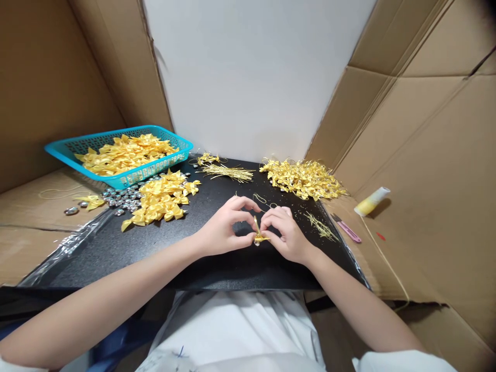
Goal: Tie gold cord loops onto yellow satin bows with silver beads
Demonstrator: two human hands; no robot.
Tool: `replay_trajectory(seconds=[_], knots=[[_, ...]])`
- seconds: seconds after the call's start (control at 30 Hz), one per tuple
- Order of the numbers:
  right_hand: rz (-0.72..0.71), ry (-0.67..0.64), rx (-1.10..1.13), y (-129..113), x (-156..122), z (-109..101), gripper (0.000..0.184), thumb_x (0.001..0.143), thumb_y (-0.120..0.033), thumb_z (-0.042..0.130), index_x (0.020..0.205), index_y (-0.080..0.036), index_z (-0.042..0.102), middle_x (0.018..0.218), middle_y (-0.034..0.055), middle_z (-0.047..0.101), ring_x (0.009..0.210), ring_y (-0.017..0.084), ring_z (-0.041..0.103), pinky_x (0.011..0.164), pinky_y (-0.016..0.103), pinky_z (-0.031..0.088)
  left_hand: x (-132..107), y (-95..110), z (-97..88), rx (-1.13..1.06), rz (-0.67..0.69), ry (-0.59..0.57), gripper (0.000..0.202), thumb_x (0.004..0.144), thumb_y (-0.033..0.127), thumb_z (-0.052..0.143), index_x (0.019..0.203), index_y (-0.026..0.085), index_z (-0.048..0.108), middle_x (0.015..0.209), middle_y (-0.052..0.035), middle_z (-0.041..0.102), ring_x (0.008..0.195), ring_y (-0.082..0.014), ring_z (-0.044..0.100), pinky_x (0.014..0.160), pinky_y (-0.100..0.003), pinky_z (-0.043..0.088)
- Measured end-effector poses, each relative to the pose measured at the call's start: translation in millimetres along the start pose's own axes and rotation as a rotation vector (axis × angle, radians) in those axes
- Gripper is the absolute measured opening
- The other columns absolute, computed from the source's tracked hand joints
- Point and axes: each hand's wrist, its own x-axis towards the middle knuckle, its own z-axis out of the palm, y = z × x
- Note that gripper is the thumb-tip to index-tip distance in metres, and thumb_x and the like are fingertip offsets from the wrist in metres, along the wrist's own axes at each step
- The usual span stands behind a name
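Observation:
A small yellow ribbon bow [259,238] is between my hands near the table's front edge, with a shiny silvery piece at its underside. My left hand [228,226] has its thumb against the bow's left side and its index finger arched above. From the right, my right hand [285,231] pinches the bow with thumb and fingers closed together. A thin gold cord [260,198] loops up behind my fingers. Exactly how the cord meets the bow is partly hidden by my fingertips.
Yellow bows fill a blue basket [155,170]; a loose bow pile [165,199] and silver beads [122,199] lie beside it. Gold cords [228,172] and corded bows [304,178] lie behind. Rightward are cord scraps [321,226], a pink cutter [349,230] and a thread spool [372,201].

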Motion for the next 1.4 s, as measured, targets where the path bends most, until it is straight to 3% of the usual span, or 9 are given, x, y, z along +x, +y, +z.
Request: replay_trajectory(seconds=[0.53, 0.87, 1.1, 1.23, 1.4], knots=[[0.011, 0.009, -0.017, -1.1, -0.5, 0.9, 0.015, 0.094, -0.025, 0.05, 0.08, -0.021, 0.055, 0.086, 0.0014, 0.065, 0.086, 0.017, 0.056, 0.084, 0.037, 0.031, 0.6, -1.1, -2.1, -0.084, -0.035, -0.08, 0.01, 0.083, 0.022, 0.063, 0.078, 0.02, 0.072, 0.109, -0.0069, 0.065, 0.102, -0.0206, 0.058, 0.092, -0.035, 0.045], [-0.03, -0.014, -0.135, -0.2, 1.0, 2.3, 0.012, 0.092, -0.018, 0.049, 0.081, -0.02, 0.053, 0.087, 0.0016, 0.064, 0.084, 0.017, 0.054, 0.079, 0.037, 0.028, -0.2, -1.2, 10.5, 0.08, -0.003, 0.03, 0.01, 0.077, 0.02, 0.066, 0.067, 0.019, 0.067, 0.095, -0.0051, 0.066, 0.088, -0.0183, 0.057, 0.083, -0.033, 0.045], [0.014, -0.03, -0.148, 2.5, 1.1, -0.1, 0.013, 0.093, -0.021, 0.051, 0.081, -0.02, 0.055, 0.089, 0.0014, 0.065, 0.086, 0.017, 0.054, 0.08, 0.037, 0.027, -2.8, -3.6, 13.4, 0.063, -0.023, 0.054, 0.008, 0.076, 0.019, 0.066, 0.068, 0.019, 0.068, 0.091, -0.0037, 0.065, 0.086, -0.017, 0.056, 0.08, -0.03, 0.045], [0.032, 0.01, -0.124, 5.2, 0.7, -1.6, 0.01, 0.089, -0.023, 0.06, 0.079, -0.021, 0.06, 0.086, -0.0002, 0.066, 0.085, 0.016, 0.054, 0.082, 0.037, 0.027, -2.6, -5.4, 12.9, 0.037, -0.038, 0.015, 0.008, 0.074, 0.018, 0.067, 0.066, 0.019, 0.068, 0.092, -0.0032, 0.064, 0.085, -0.0165, 0.057, 0.081, -0.03, 0.044], [-0.046, 0.038, -0.115, 7.4, 0.4, -1.7, 0.004, 0.084, -0.02, 0.065, 0.08, -0.021, 0.064, 0.084, -0.0011, 0.068, 0.083, 0.016, 0.053, 0.082, 0.037, 0.027, -1.8, -8.1, 12.6, -0.063, -0.126, -0.046, 0.006, 0.075, 0.018, 0.068, 0.069, 0.018, 0.07, 0.096, -0.003, 0.064, 0.09, -0.0164, 0.058, 0.086, -0.029, 0.043]])
